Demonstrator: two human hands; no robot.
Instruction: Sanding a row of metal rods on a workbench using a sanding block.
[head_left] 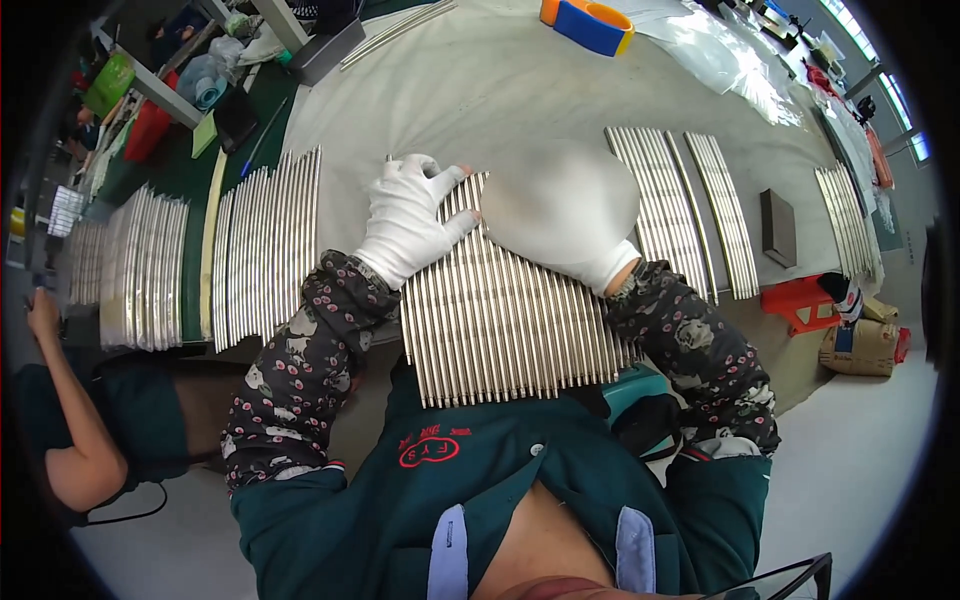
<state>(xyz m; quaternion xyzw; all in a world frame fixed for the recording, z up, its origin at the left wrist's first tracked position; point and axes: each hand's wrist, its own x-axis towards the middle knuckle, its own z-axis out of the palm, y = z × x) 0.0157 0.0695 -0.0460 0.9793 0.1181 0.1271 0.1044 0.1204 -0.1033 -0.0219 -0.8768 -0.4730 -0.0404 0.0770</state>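
- Metal rods (510, 320) were slender, straight and silvery, with a glossy finish; they lay side by side as a flat sheet, near ends slightly uneven.
- They were located before the person, at the near edge of the tabletop (400, 110), which had a pale, lightly creased surface.
- Left grip (415, 215), in white fabric glove, was open, thumb and forefinger parted at the rods' left side.
- Right grip (565, 205) was blurred; its state could not be told.
- Sleeves (300, 375) were dark, floral, gathered cloth.

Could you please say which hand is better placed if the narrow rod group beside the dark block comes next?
Probably the right hand: nearer the rod group, though blur hides its fingers. The left hand is farther, at the middle rods.
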